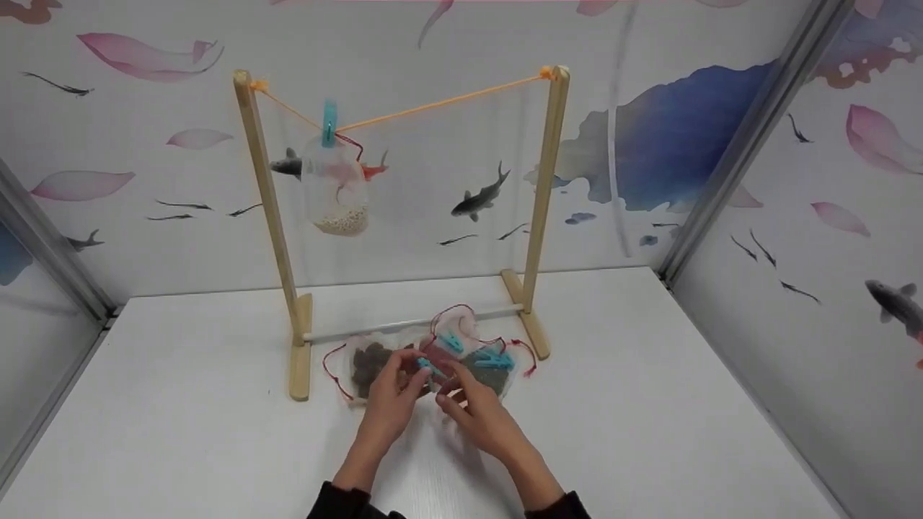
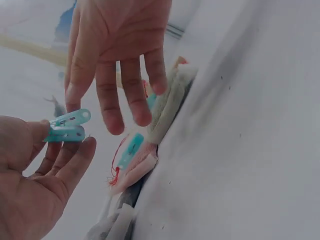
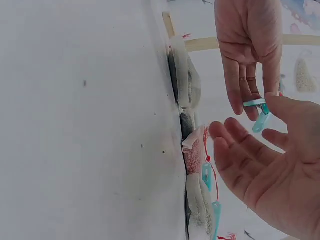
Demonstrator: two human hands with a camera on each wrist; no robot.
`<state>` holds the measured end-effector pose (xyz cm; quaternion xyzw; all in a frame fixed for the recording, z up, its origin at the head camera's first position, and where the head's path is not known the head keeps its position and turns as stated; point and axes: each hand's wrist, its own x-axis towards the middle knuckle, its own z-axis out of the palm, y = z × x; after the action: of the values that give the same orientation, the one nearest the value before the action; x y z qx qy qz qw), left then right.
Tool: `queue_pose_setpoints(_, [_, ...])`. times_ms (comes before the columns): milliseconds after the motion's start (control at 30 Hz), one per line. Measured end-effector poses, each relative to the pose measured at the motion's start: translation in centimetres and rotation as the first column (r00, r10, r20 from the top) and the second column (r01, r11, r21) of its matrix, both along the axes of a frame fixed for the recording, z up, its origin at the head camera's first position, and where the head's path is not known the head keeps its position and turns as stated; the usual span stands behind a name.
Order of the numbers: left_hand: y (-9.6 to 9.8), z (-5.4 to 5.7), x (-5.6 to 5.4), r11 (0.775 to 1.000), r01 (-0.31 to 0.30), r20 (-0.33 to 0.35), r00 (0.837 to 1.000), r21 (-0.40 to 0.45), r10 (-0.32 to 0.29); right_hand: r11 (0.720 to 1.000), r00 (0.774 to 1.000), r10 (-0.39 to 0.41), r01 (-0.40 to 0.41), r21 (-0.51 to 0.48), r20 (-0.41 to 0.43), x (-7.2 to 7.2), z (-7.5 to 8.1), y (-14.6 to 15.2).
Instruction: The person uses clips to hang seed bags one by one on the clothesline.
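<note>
Table [image 1: 685, 418]: white
Back wall [image 1: 414, 169]: white — printed with dark fish [image 1: 479, 196], pink petals [image 1: 83, 185], blue wash [image 1: 685, 137]
Corner post [image 1: 748, 144]: grey, metallic — right of back wall

clothespin [image 2: 67, 134]: smooth plastic | bags [image 3: 199, 210]: mesh cloth | posts [image 1: 544, 187]: matt wood

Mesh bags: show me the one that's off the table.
The bag of pale grains: it hangs from the orange cord beneath a turquoise clothespin, whereas the other bags lie on the table.
</note>
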<state>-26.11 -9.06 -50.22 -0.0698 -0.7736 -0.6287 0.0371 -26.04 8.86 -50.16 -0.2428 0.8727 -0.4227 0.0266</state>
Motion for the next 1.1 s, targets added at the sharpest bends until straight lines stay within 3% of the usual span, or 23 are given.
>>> queue_pose_setpoints(100, [0.3, -0.2, 0.0, 0.995, 0.017, 0.024, 1.000, 0.101, -0.020, 0.998, 0.993, -0.059, 0.062, 0.020, -0.099, 0.1, 0.0, 0.0])
queue_pose_setpoints(200, [0.4, 0.0, 0.1, 0.994, 0.037, 0.017, 0.999, 0.102, -0.039, 0.993, 0.984, -0.093, 0.104, 0.064, -0.154, 0.3, 0.1, 0.3])
queue_pose_setpoints(367, [0.1, 0.3, 0.3, 0.994, 0.039, 0.035, 0.998, 0.101, -0.043, 0.988, 0.988, -0.068, 0.086, 0.128, -0.136, 0.4, 0.2, 0.6])
queue_pose_setpoints(500, [-0.1, 0.4, 0.3, 0.994, 0.011, 0.059, 0.998, 0.112, -0.018, 0.991, 0.992, -0.045, 0.059, 0.124, -0.118, 0.1, 0.1, 0.5])
queue_pose_setpoints(800, [0.1, 0.9, 0.4, 0.988, -0.010, 0.094, 0.996, 0.154, -0.004, 0.987, 0.979, -0.063, 0.090, 0.130, -0.196, -0.2, 0.5, 0.5])
queue_pose_setpoints(1000, [0.0, 1.1, 0.6, 0.992, 0.034, 0.074, 0.996, 0.119, -0.043, 0.992, 0.982, -0.058, 0.077, 0.103, -0.180, -0.1, 0.6, 0.6])
queue_pose_setpoints(1100, [-0.1, 1.0, 0.7, 0.996, 0.044, 0.052, 0.997, 0.077, -0.048, 0.992, 0.976, -0.047, 0.070, 0.101, -0.212, 0.0, 0.6, 0.8])
